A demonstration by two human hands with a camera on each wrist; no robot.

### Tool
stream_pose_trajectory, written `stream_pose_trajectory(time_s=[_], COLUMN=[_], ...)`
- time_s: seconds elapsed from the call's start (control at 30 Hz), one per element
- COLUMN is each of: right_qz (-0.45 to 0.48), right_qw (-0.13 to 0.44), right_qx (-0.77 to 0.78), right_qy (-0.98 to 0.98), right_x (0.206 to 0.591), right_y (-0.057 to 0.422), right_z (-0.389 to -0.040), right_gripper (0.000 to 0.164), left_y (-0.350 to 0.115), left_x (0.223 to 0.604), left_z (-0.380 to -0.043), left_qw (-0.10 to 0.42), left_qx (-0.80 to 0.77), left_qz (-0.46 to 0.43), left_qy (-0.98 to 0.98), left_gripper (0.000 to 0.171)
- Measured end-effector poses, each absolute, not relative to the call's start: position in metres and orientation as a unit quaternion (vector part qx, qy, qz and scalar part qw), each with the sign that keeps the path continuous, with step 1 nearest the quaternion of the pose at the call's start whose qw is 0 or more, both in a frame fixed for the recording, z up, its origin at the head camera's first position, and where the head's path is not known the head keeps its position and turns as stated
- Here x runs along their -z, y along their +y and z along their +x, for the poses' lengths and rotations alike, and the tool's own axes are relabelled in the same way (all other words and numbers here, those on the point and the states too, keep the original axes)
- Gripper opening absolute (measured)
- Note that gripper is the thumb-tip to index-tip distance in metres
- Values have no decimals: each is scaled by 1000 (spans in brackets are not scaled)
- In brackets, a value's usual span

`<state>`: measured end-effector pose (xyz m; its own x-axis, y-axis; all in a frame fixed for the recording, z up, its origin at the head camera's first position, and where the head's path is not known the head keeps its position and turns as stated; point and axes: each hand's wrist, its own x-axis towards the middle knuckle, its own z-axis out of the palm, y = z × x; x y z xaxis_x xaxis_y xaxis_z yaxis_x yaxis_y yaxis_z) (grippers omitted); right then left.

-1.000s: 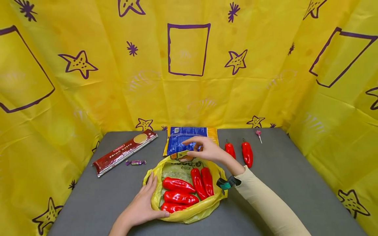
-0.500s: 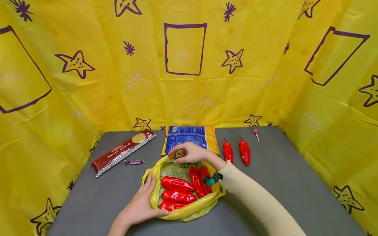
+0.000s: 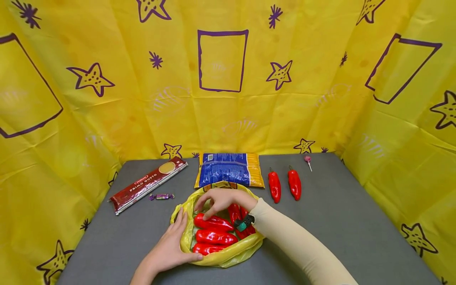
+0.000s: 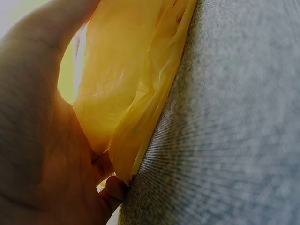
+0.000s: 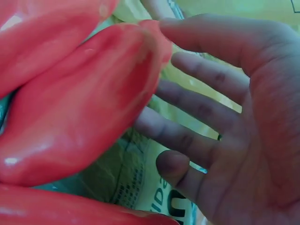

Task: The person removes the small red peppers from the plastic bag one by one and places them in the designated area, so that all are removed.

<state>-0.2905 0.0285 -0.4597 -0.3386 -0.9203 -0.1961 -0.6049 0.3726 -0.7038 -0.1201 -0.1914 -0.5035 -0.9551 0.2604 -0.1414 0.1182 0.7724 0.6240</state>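
A yellow plastic bag [image 3: 228, 259] stands with its mouth wide, several glossy red peppers [image 3: 216, 237] lying inside. My left hand [image 3: 171, 243] rests along the bag's left side, fingers straight against the plastic and thumb at the near rim; the left wrist view has the yellow plastic [image 4: 117, 84] beside that palm. Inside the bag mouth is my right hand [image 3: 222, 200], over the upper left pepper [image 3: 213, 222]. In the right wrist view, its loosely bent fingers [image 5: 197, 101] and thumb are around the stem end of a pepper [image 5: 84, 108], not closed on it.
Two red peppers [image 3: 274, 186] and a pink lollipop [image 3: 308, 159] lie right of the bag on the grey table [image 3: 338, 221]. Behind it is a blue and yellow packet [image 3: 224, 168]. Leftward lie a red spaghetti pack [image 3: 147, 184] and a purple wrapped candy [image 3: 162, 196]. Yellow cloth walls surround the table.
My right hand has moved down and left from above the bag's far rim into its mouth, reaching the upper left pepper. The left hand has kept its place on the bag.
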Motion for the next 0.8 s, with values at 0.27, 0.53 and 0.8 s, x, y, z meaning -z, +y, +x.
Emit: stream_pose_trajectory(time_s=[0.27,0.53,0.8], right_qz=[-486,-486,-486], right_qw=[312,286,264], right_qx=[250,203,187], right_qy=[778,800,812], right_x=[463,464,462], right_y=[28,26,25], right_z=[-286,-281,-278], right_gripper=[47,50,49], left_y=[-191,-191,-191], left_x=[504,503,502], left_z=[-121,-119,-119], left_qw=[110,115,113], left_qx=[-319,-323,-325], left_qz=[100,93,96], left_qy=[936,935,934], left_gripper=[142,142,142])
